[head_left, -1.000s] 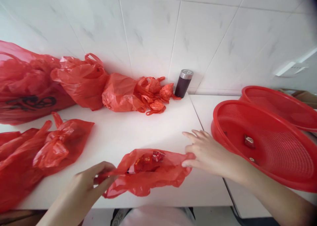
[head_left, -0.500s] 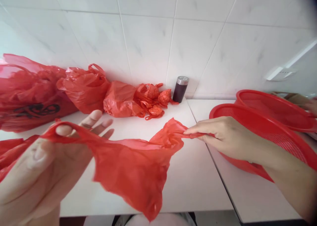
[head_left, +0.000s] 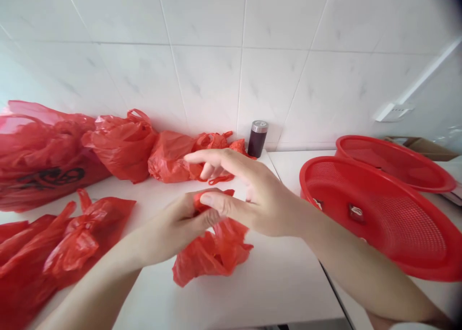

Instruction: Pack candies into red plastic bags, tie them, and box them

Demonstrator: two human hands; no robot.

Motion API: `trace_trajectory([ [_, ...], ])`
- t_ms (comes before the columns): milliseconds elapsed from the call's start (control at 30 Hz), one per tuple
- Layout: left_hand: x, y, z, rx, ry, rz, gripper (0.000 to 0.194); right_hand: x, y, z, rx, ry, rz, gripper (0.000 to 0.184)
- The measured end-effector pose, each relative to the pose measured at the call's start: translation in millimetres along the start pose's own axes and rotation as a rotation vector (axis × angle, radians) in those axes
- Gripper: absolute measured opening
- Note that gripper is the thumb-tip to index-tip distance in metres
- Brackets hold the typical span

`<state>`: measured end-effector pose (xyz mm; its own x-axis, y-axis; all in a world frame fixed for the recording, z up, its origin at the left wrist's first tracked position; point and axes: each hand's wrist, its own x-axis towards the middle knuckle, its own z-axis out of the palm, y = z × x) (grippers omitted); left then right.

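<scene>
A thin red plastic bag (head_left: 216, 250) hangs crumpled over the white table, gathered at its top. My left hand (head_left: 176, 224) is closed around the gathered top, and a bit of red film shows between thumb and fingers. Just to the right, my right hand (head_left: 249, 190) has its fingers apart and stretched to the left above the left hand. Its thumb lies against the bag's top beside my left thumb. The bag's handles cannot be made out. Several red plastic bags (head_left: 94, 224) lie at the near left, one of them knotted.
Filled red bags (head_left: 126, 144) line the tiled wall, the leftmost with black print. A dark flask with a silver lid (head_left: 257, 138) stands at their right end. Two red mesh baskets (head_left: 393, 224) sit on the right, the nearer holding several small packets. A cardboard box (head_left: 422, 147) is behind them.
Both hands have come together at the centre. The bag, stretched sideways between them before, now hangs bunched from my left hand. My right hand has let go of its end.
</scene>
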<state>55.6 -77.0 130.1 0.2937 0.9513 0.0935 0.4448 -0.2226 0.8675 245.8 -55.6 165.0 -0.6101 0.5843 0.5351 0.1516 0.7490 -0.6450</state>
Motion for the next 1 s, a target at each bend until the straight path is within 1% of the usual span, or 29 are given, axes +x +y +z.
trace_trajectory([
  [33, 1.9, -1.6, -0.3, -0.12, -0.059, -0.047, 0.032, -1.8, 8.5, 4.9, 0.022, 0.013, 0.041, 0.036],
  [67, 3.1, -4.2, -0.9, -0.249, -0.094, -0.111, 0.031, -4.9, 16.2, 9.0, 0.046, 0.012, 0.095, 0.032],
  [100, 3.7, -7.6, -1.6, -0.367, -0.089, -0.175, 0.03, -8.8, 22.2, 12.5, 0.07, 0.004, 0.15, 0.024],
  [133, 3.8, -11.5, -2.3, -0.457, -0.052, -0.223, 0.03, -13.3, 25.9, 15.4, 0.097, 0.005, 0.186, 0.014],
  [167, 3.5, -15.5, -2.9, -0.515, -0.024, -0.248, 0.03, -18.0, 27.2, 17.9, 0.121, 0.019, 0.202, 0.008],
  [200, 3.0, -19.5, -3.4, -0.549, -0.013, -0.25, 0.031, -22.3, 26.2, 20.0, 0.137, 0.053, 0.197, 0.006],
  [267, 2.0, -25.8, -4.8, -0.603, -0.032, -0.227, 0.032, -29.3, 20.0, 23.5, 0.137, 0.113, 0.142, 0.008],
  [333, 1.4, -29.0, -6.7, -0.654, -0.106, -0.221, 0.033, -32.8, 13.3, 26.2, 0.127, 0.117, 0.095, 0.008],
  [400, 1.3, -29.0, -8.6, -0.691, -0.166, -0.204, 0.039, -32.9, 10.7, 28.8, 0.134, 0.151, 0.089, 0.004],
  [467, 1.0, -26.7, -9.9, -0.676, -0.198, -0.148, 0.046, -30.5, 12.9, 31.5, 0.136, 0.225, 0.109, 0.012],
  [533, 0.3, -24.0, -10.4, -0.639, -0.249, -0.101, 0.052, -26.6, 18.0, 33.7, 0.079, 0.289, 0.116, 0.02],
  [567, 0.0, -22.9, -10.3, -0.622, -0.292, -0.088, 0.055, -24.4, 21.0, 34.4, 0.045, 0.293, 0.121, 0.022],
  [633, 0.1, -21.9, -9.8, -0.597, -0.354, -0.083, 0.056, -20.0, 26.9, 34.8, 0.017, 0.247, 0.162, 0.02],
  [700, 1.9, -22.4, -8.9, -0.575, -0.363, -0.09, 0.056, -16.6, 31.4, 34.1, 0.052, 0.184, 0.239, 0.013],
  [733, 3.4, -23.1, -8.4, -0.585, -0.36, -0.095, 0.057, -15.7, 32.6, 33.5, 0.07, 0.166, 0.273, 0.016],
  [800, 6.5, -24.8, -7.7, -0.677, -0.349, -0.102, 0.06, -16.2, 31.2, 32.4, 0.081, 0.163, 0.294, 0.026],
  [833, 7.4, -25.9, -7.7, -0.752, -0.352, -0.119, 0.064, -17.8, 28.4, 32.0, 0.072, 0.171, 0.28, 0.029],
  [900, 6.6, -27.9, -8.4, -0.9, -0.363, -0.181, 0.071, -24.0, 19.5, 32.3, 0.01, 0.192, 0.196, 0.027],
  [967, 2.2, -29.6, -10.2, -0.959, -0.395, -0.24, 0.077, -32.9, 9.4, 34.2, -0.094, 0.192, 0.068, 0.021],
  [1000, -0.9, -30.1, -11.4, -0.955, -0.413, -0.255, 0.079, -37.7, 5.5, 35.6, -0.142, 0.171, 0.009, 0.02],
])
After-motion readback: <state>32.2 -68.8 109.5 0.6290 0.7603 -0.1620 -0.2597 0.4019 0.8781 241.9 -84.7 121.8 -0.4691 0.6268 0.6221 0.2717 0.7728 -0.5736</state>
